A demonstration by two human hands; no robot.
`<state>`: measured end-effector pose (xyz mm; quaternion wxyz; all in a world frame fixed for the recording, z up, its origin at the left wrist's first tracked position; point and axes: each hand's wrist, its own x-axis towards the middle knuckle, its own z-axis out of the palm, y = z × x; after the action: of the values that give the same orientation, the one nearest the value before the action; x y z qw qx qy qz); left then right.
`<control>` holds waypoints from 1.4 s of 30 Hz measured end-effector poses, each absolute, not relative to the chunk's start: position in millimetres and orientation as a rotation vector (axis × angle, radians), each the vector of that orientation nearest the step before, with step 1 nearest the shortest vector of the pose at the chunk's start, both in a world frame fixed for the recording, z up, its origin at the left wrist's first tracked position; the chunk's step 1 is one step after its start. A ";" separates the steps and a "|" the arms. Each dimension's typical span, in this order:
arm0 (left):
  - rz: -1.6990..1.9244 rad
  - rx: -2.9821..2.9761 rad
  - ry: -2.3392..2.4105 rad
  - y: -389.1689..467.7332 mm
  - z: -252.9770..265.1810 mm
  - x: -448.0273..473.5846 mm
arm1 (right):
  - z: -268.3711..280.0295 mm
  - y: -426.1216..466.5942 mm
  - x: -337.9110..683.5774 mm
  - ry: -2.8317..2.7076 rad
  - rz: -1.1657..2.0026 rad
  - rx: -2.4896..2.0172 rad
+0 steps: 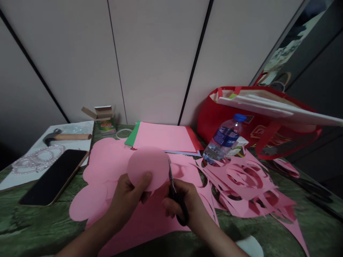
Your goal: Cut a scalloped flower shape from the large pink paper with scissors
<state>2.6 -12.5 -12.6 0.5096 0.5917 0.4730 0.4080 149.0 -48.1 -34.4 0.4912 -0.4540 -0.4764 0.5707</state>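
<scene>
Between thumb and fingers, my left hand (134,189) pinches a pink paper circle (147,166), held up above the table. My right hand (180,201) grips black-handled scissors (173,189), whose blades point upward along the circle's right edge. The blades look nearly together. Under both hands lies a large pink paper sheet (150,221). Several cut pink rounds (88,202) overlap to the left, partly behind my left hand. On the right is a heap of pink paper offcuts (241,178) with curved holes.
A phone (55,178), bead strings (40,159) and a hammer (69,136) lie left. Behind are an opened small box (105,123) and stacked coloured paper (166,137). A water bottle (223,139) leans by a red bag (214,107) at the right.
</scene>
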 end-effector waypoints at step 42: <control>0.944 1.450 1.341 -17.7 -6.5 6.8 | -38.4 -47.1 151.6 -1.187 1.404 -0.971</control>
<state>6.8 -17.7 -6.5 0.4586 0.5886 0.5443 0.3834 151.6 -47.1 -38.4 0.5063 -0.4027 -0.4923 0.5823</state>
